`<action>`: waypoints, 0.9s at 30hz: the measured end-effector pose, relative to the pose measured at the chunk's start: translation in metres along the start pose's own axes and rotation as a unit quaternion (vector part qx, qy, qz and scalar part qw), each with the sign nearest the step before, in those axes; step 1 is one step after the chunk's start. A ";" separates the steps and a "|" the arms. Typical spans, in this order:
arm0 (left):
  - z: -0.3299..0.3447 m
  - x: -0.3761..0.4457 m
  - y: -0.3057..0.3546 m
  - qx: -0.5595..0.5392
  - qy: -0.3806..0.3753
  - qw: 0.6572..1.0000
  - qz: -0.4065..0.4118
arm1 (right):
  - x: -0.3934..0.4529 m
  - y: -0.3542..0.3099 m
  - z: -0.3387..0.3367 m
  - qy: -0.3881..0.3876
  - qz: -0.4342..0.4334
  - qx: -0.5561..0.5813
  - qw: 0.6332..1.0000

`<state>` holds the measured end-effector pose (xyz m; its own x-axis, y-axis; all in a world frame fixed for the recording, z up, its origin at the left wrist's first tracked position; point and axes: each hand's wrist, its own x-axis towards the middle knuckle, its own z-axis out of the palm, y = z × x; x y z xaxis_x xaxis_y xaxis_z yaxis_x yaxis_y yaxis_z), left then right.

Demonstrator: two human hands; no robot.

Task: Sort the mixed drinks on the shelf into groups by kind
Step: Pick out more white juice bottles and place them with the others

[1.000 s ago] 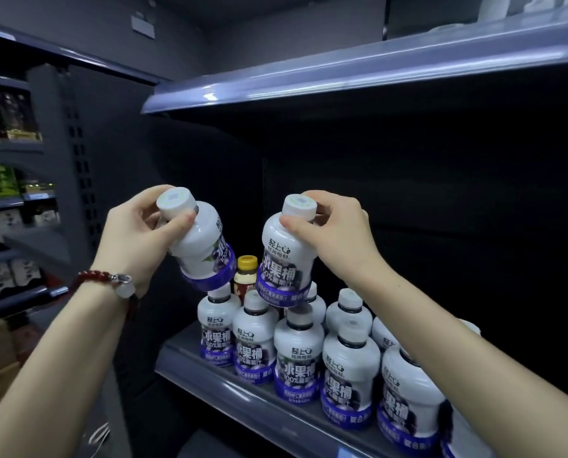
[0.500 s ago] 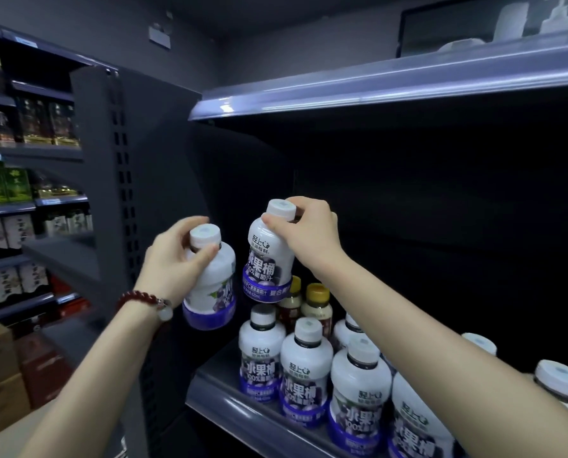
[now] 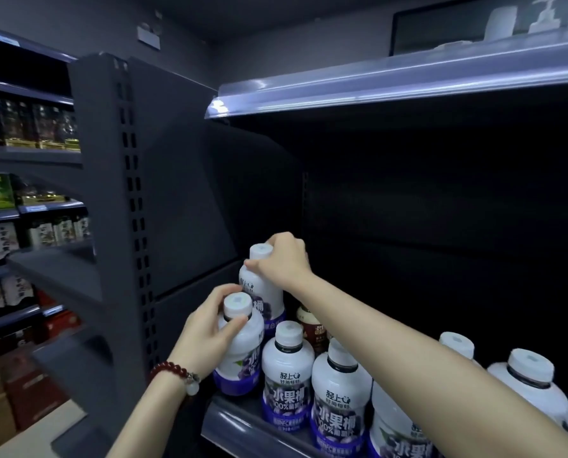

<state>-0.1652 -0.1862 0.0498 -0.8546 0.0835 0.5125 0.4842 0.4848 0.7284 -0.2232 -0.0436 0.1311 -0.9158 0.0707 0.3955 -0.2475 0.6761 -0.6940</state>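
Both hands carry a white bottle and the step in hand looks like setting them down at the left end of the shelf (image 3: 243, 421), beside their own kind; the left hand (image 3: 206, 335) has its grip wrapped round the shoulder of one bottle (image 3: 241, 355), thumb across the neck, and that bottle sits at about 9 o'clock of the standing white row (image 3: 312, 385), its purple base at or just above the shelf's front corner, contact not clear; the right hand (image 3: 284, 262) has its grip pinched on the cap and neck of a second bottle (image 3: 263, 285), at 12 o'clock of the first, further back; a brown bottle (image 3: 310, 328) stands just at 3 o'clock of it, a different kind wedged behind the white ones; more white bottles lie at 3 o'clock beyond the right forearm. The next move, I judge, calls for lowering both upright into the free corner without knocking neighbours, then letting go; the brown one would likely need pulling out after.
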 end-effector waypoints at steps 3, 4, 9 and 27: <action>0.005 -0.005 -0.015 -0.012 -0.016 1.000 -0.017 | -0.007 0.008 0.014 -0.059 0.018 -0.062 0.996; 0.006 -0.006 -0.020 -0.021 -0.017 0.999 -0.022 | -0.009 0.012 0.017 -0.069 0.023 -0.076 0.994; 0.004 -0.003 -0.031 -0.064 -0.002 0.996 -0.060 | -0.015 0.026 0.025 -0.087 0.053 -0.099 0.990; 0.026 0.009 -0.042 -0.043 0.010 0.996 -0.079 | -0.016 0.029 0.028 -0.117 0.061 -0.191 0.973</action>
<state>-0.1985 -0.1832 0.0120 -0.9177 -0.0053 0.3973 0.3596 0.4138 0.8363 -0.2244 -0.0460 0.0878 -0.9890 0.0289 0.1452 -0.0375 0.8999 -0.4346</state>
